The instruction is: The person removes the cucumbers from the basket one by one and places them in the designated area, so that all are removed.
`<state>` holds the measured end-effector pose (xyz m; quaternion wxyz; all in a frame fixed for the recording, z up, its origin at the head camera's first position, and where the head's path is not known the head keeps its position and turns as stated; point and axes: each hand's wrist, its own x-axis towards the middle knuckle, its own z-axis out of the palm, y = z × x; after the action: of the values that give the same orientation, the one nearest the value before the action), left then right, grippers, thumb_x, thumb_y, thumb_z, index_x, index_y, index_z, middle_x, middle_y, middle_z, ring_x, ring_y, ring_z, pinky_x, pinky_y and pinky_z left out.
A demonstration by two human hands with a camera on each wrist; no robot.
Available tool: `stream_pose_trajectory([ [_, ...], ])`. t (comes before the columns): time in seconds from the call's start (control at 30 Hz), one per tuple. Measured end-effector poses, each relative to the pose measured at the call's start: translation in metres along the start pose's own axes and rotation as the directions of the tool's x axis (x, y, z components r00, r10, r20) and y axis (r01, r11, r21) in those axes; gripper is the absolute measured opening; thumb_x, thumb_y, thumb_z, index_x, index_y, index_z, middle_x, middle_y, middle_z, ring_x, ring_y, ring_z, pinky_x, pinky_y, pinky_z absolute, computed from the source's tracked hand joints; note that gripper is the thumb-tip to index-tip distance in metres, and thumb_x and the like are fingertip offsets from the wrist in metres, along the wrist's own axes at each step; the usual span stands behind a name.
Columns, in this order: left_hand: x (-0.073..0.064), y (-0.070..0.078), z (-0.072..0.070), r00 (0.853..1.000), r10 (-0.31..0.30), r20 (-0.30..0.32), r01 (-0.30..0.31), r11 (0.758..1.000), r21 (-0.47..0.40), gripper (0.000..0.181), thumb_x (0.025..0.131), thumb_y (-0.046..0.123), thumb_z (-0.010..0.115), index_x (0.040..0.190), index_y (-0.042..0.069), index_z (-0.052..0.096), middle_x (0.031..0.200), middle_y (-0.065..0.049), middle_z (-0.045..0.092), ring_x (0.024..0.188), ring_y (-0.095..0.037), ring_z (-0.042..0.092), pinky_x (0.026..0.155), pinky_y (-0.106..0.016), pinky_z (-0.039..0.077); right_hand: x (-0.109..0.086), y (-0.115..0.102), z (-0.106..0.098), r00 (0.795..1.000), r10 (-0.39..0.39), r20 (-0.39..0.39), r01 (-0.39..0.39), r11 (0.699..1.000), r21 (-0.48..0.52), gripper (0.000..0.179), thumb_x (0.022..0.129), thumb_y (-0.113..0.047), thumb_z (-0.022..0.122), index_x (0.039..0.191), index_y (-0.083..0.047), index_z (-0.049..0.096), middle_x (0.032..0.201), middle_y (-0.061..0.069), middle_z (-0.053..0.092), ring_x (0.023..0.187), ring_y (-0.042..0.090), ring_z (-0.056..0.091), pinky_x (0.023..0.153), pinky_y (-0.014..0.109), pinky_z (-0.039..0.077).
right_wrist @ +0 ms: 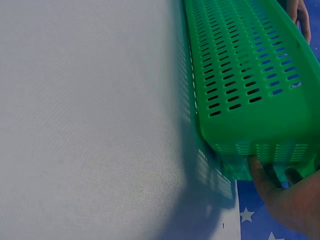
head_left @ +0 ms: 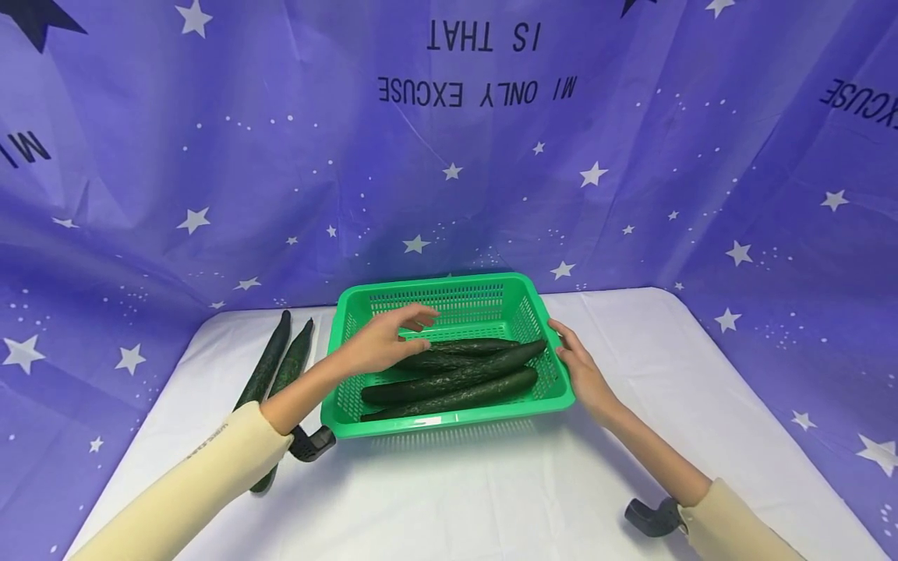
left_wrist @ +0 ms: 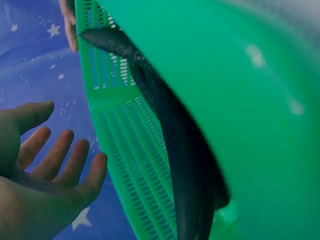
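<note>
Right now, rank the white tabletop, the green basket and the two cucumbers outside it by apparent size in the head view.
1. White tabletop
2. Green basket
3. Outer left cucumber and outer right cucumber: unsure, as the sleeve hides part of the pair.

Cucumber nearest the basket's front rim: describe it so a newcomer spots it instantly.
Below the purple starred backdrop, find the green basket. Inside it, dark cucumbers lie bunched toward the near side. The front cucumber is the one alongside the front rim, with no other between them.
</note>
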<state>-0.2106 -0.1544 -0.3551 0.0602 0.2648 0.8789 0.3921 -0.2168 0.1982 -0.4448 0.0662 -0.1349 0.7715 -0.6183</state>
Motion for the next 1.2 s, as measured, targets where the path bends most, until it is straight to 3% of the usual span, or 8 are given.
stream_pose_trajectory([
  [0.27, 0.023, 0.004, 0.027, 0.988, -0.040, 0.152, 0.056, 0.993, -0.101, 0.047, 0.098, 0.009, 0.066, 0.143, 0.010, 0.052, 0.134, -0.011, 0.057, 0.122, -0.033, 0.056, 0.097, -0.044, 0.048, 0.000, 0.000, 0.001, 1.000, -0.003, -0.005, 0.002, 1.000, -0.010, 0.051, 0.109, -0.014, 0.025, 0.160, -0.011, 0.019, 0.162, 0.020, 0.019, 0.140, 0.036, 0.030, 0.110, 0.045, 0.025],
  [0.4, 0.028, 0.004, 0.043, 0.981, -0.014, 0.194, 0.043, 0.989, -0.144, 0.047, 0.098, 0.007, 0.064, 0.143, 0.007, 0.051, 0.136, -0.019, 0.054, 0.123, -0.036, 0.054, 0.096, -0.042, 0.049, 0.001, 0.000, 0.000, 1.000, 0.003, -0.006, -0.003, 1.000, -0.008, 0.052, 0.110, -0.015, 0.026, 0.161, -0.011, 0.018, 0.161, 0.020, 0.020, 0.138, 0.037, 0.032, 0.107, 0.039, 0.030],
  [0.7, 0.031, -0.003, 0.076, 0.989, -0.057, 0.137, 0.076, 0.988, -0.136, 0.048, 0.097, 0.008, 0.066, 0.143, 0.007, 0.051, 0.140, -0.013, 0.054, 0.124, -0.029, 0.053, 0.101, -0.043, 0.045, 0.001, 0.001, 0.001, 1.000, 0.003, -0.001, -0.003, 1.000, -0.002, 0.052, 0.109, -0.015, 0.026, 0.160, -0.011, 0.019, 0.160, 0.021, 0.022, 0.135, 0.037, 0.036, 0.099, 0.023, 0.036],
  [1.0, 0.030, -0.015, 0.097, 0.995, -0.042, 0.091, 0.041, 0.999, 0.021, 0.047, 0.096, 0.005, 0.067, 0.141, 0.006, 0.054, 0.141, -0.012, 0.055, 0.128, -0.032, 0.051, 0.102, -0.045, 0.045, 0.001, 0.000, 0.001, 1.000, 0.004, -0.005, -0.004, 1.000, -0.016, 0.052, 0.110, -0.016, 0.026, 0.161, -0.012, 0.019, 0.161, 0.020, 0.020, 0.137, 0.036, 0.033, 0.106, 0.041, 0.031],
  [1.2, 0.034, -0.016, 0.100, 0.996, -0.041, 0.085, 0.037, 0.998, 0.045, 0.052, 0.094, 0.001, 0.069, 0.143, 0.008, 0.054, 0.143, -0.011, 0.054, 0.127, -0.032, 0.052, 0.100, -0.046, 0.046, 0.001, 0.001, 0.000, 1.000, 0.020, -0.017, -0.020, 1.000, -0.007, 0.052, 0.109, -0.015, 0.026, 0.161, -0.012, 0.019, 0.160, 0.021, 0.023, 0.131, 0.038, 0.039, 0.098, 0.032, 0.038],
])
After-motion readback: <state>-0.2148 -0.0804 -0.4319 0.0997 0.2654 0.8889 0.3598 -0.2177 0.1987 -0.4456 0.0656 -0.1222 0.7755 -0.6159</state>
